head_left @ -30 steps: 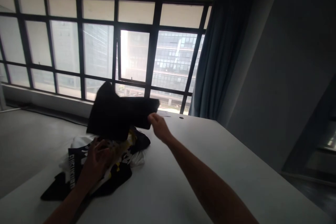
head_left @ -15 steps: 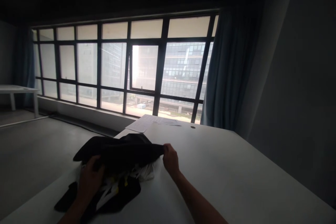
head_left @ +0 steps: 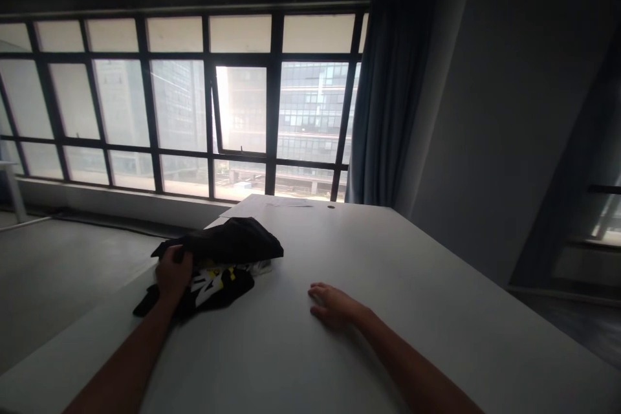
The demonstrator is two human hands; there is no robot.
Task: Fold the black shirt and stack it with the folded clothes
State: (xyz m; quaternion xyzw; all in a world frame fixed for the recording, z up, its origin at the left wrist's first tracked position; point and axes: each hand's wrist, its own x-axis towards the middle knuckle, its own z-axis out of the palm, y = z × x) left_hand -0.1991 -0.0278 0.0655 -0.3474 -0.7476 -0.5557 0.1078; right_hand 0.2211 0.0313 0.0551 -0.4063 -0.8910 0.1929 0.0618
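Observation:
A black cloth garment (head_left: 237,239) lies bunched on the white table (head_left: 272,349), left of the middle. Under its near side shows black fabric with a white and yellow print (head_left: 208,284), and a bit of whitish material (head_left: 262,266) peeks out at the right. My left hand (head_left: 174,272) is at the garment's left edge, thumb and fingers closed on the cloth; part of the grip is in shadow. To the right, apart from the pile, my right hand (head_left: 332,305) is low over or on the tabletop, fingers stretched out and holding nothing.
Sheets of paper (head_left: 272,202) lie at the table's far end, near a dark round cable hole (head_left: 330,207). Beyond are a wide window and a blue curtain (head_left: 383,110). Part of another white table (head_left: 12,187) stands at far left.
My right hand has let go of the black garment's right end and moved right and down to the tabletop. The cloth has dropped flatter. The view has turned to the right.

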